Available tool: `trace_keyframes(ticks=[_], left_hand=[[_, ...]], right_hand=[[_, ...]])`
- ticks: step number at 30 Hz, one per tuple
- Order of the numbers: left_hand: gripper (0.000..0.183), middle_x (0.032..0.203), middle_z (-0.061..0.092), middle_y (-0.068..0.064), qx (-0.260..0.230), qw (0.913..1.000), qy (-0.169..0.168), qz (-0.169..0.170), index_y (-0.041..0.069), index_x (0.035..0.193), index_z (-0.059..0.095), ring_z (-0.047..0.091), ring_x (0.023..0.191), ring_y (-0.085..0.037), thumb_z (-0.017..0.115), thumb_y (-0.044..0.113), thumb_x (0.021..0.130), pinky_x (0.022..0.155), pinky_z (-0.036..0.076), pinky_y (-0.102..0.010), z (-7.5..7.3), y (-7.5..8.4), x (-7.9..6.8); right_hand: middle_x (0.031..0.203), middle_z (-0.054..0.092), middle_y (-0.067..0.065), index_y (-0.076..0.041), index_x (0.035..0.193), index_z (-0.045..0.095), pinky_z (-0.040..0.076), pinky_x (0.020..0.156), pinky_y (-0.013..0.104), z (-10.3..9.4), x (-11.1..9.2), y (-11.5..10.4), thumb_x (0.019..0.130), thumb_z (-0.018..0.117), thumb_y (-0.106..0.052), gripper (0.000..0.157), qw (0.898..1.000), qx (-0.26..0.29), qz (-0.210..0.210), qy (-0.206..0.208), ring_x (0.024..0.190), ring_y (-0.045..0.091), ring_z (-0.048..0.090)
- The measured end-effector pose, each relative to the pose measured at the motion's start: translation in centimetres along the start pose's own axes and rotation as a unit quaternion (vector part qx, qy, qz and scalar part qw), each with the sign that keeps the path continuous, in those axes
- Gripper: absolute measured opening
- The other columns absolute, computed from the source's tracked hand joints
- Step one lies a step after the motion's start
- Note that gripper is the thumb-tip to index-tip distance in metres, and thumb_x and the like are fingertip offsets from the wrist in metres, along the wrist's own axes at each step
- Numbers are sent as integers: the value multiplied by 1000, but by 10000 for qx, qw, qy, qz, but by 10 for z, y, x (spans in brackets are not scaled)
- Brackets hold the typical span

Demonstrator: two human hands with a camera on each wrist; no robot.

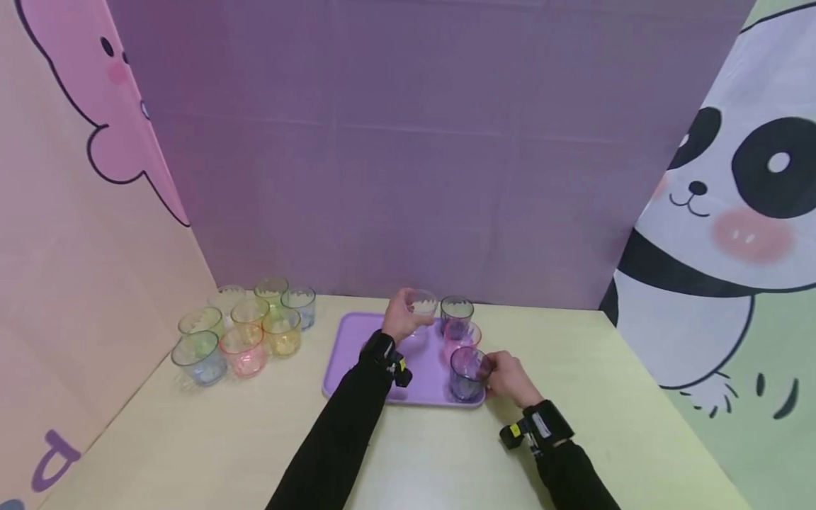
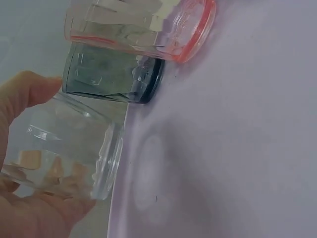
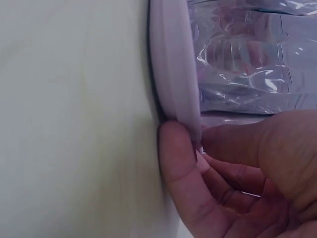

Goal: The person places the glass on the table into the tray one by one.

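Observation:
My left hand [image 1: 399, 316] grips a clear glass cup [image 1: 423, 304] over the back edge of the purple tray [image 1: 357, 338]. In the left wrist view the cup [image 2: 74, 144] sits tilted between thumb and fingers, its base apart from the tray. My right hand [image 1: 512, 379] pinches the tray's rim [image 3: 173, 59] at the front right corner, thumb above and a finger outside. Along the tray's right side stand a dark glass cup [image 1: 456, 312], a pink one [image 1: 460, 341] and a dark purplish one [image 1: 467, 382], which is beside the right hand.
Several tinted cups stand grouped at the table's back left, among them a blue one [image 1: 200, 361], a pink one [image 1: 245, 354] and a yellow one [image 1: 283, 336]. A purple backdrop [image 1: 382, 177] borders the pale table [image 1: 268, 439] behind, with printed panels at both sides.

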State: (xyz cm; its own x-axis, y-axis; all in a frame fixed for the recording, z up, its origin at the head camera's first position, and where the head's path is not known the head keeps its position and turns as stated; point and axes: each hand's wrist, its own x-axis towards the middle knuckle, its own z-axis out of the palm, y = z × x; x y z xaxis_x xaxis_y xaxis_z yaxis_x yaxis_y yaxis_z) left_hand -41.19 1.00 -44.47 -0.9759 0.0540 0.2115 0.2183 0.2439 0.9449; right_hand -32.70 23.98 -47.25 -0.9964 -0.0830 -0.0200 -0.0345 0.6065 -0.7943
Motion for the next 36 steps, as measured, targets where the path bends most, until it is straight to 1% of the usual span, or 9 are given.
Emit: trace_keyframes(ticks=[2,7,9,11,14,17,22,29,36], left_hand=[[75,125,50,-25,105,9999,25,7,-3,126,42,50,112,-38,80,9,62,92,44,-43,1,0,0],[73,129,49,-19,164,9995,55,-278,3,127,39,48,118,-36,79,9,66,96,43,-42,2,3,-8],[74,130,48,-20,216,9992,112,-309,3,128,38,47,119,-37,78,8,67,97,42,-43,1,3,-10],[75,128,49,-23,378,9988,192,-229,1,129,39,47,117,-38,78,7,66,96,42,-45,2,2,-9],[78,126,50,-25,658,9976,171,-110,0,131,38,48,115,-38,79,8,65,93,43,-46,3,-1,-6],[81,126,51,-25,788,9967,61,-209,0,133,35,51,111,-39,79,11,67,91,45,-46,4,-6,-5],[81,129,49,-24,749,9962,-46,-439,3,134,31,52,111,-40,78,17,70,93,44,-47,7,-11,-4],[78,129,48,-27,734,9968,-115,-292,4,134,34,49,115,-42,77,19,71,96,41,-49,6,-12,-6],[86,133,44,-27,825,9953,-206,-474,5,139,28,44,121,-41,78,19,71,101,36,-49,3,-7,-10]], right_hand=[[77,62,11,2,81,62,55,51,30,-1,1,1,67,49,16,24,9999,28,-78,-60,65,19,61],[79,62,12,4,87,63,55,51,31,1,0,-2,65,48,18,30,9999,-10,-11,-102,65,19,61],[80,62,13,5,90,63,55,51,30,2,-1,-4,66,48,20,32,9999,-39,70,-67,65,19,60],[79,62,12,4,89,63,54,51,30,3,-1,-5,66,48,19,32,10000,-75,32,-51,65,19,60],[79,62,12,3,89,64,54,50,29,2,-1,-5,67,48,19,31,9999,-111,37,-6,64,19,60],[78,62,12,3,88,64,54,50,30,3,-1,-3,67,48,19,32,10000,-58,72,-2,63,19,60],[78,62,12,3,88,64,54,49,30,2,-1,-1,66,48,19,32,10000,-64,76,9,63,19,60],[77,61,12,3,84,62,54,49,30,1,-3,0,66,48,19,28,10000,-16,47,13,63,19,60],[74,60,10,2,81,62,54,48,30,1,-3,-1,66,48,18,26,10000,-46,46,35,60,19,59]])
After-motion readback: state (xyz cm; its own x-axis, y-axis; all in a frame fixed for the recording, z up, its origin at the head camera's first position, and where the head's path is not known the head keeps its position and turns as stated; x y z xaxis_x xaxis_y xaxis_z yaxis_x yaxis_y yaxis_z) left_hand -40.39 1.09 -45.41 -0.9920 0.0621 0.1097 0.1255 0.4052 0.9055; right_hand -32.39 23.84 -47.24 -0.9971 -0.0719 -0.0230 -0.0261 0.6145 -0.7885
